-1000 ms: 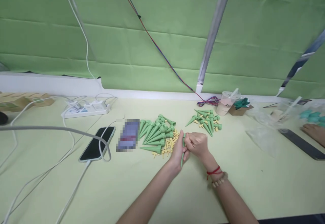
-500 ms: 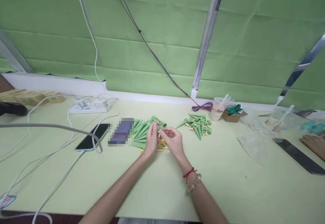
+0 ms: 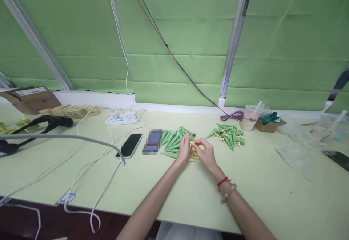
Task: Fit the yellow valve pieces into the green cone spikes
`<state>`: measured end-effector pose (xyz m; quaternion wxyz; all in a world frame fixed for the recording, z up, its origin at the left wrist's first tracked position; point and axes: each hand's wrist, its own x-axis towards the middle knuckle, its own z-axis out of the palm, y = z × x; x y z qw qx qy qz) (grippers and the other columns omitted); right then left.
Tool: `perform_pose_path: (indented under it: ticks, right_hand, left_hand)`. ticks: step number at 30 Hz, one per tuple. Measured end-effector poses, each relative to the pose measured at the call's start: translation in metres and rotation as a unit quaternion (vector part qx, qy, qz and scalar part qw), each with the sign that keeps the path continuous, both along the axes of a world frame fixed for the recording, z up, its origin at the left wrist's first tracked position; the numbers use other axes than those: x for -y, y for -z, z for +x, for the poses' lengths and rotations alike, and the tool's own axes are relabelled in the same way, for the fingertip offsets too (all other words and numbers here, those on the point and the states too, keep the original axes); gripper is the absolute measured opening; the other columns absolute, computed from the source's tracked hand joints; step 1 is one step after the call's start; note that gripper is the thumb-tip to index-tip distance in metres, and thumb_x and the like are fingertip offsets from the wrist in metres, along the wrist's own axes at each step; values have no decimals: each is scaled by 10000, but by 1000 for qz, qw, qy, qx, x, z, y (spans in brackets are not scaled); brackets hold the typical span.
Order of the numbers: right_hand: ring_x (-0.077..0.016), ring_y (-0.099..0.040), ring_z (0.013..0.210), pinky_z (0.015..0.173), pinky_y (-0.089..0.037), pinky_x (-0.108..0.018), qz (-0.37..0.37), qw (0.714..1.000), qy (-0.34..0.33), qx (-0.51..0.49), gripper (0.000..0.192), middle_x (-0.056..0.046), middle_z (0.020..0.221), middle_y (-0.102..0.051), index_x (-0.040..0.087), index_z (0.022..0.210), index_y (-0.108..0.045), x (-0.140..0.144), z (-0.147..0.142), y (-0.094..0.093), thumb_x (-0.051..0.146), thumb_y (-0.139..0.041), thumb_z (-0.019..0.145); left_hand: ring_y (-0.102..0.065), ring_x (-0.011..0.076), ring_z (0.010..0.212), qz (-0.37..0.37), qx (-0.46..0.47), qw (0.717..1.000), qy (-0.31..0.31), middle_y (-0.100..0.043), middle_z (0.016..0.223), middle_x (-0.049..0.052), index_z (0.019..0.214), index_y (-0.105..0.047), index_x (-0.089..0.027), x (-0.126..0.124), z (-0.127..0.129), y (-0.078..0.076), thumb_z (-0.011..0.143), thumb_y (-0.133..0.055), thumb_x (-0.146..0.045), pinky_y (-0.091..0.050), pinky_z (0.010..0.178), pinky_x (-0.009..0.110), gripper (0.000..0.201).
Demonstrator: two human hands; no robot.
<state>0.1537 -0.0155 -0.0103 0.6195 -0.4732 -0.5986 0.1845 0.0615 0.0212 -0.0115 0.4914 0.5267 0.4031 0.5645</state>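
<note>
My left hand (image 3: 184,148) is closed, seen from its side, over the right edge of a pile of green plastic cone spikes (image 3: 173,142). What its fingers hold is hidden. Close beside it, my right hand (image 3: 207,155) pinches a small yellow plastic valve piece (image 3: 191,143) against the left hand's fingers. Beneath both hands lies a heap of small yellow pieces (image 3: 193,155), partly covered. A second group of green spikes (image 3: 230,135), several with yellow pieces fitted on their sides, rests to the right.
Left of the pile lie a pixelated dark object (image 3: 153,141), a phone (image 3: 131,145) and a power strip (image 3: 122,118) with loose white cables. At right stand a drink cup (image 3: 249,118), a small cardboard box (image 3: 269,124) and clear plastic bags (image 3: 293,156).
The camera view has swung left, so everything sits further right in the picture. Both hands stay together over the yellow heap, with the right still pinching at the left.
</note>
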Motion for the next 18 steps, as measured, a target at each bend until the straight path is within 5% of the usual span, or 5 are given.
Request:
perform_pose_path:
  ticks: [6, 14, 18]
  right_hand:
    - [-187, -605, 706, 696, -487, -323, 26, 998, 19, 54, 135, -62, 736, -659, 168, 720, -632, -1, 7, 13, 281, -566, 754]
    - [-163, -615, 604, 646, -517, -317, -126, 971, -70, -191, 365, -60, 687, -668, 154, 771, -630, -4, 4, 14, 489, -682, 634]
    - [-146, -605, 570, 627, -519, -303, -139, 967, -79, -199, 397, -39, 624, -650, 155, 653, -602, -6, 6, 14, 525, -717, 567]
  left_hand:
    - [-499, 136, 668, 37, -43, 998, 18, -526, 711, 29, 717, -521, -165, -9, -1, 7, 801, -382, -588, -415, 645, 254, 452]
    - [-492, 137, 641, 101, -148, 984, 10, -566, 741, 0, 876, -549, -210, -1, -12, -5, 832, -402, -506, -380, 665, 253, 333]
    - [-457, 137, 568, 112, -180, 977, 7, -536, 658, -14, 892, -558, -217, 3, -13, -7, 837, -400, -490, -359, 633, 254, 320]
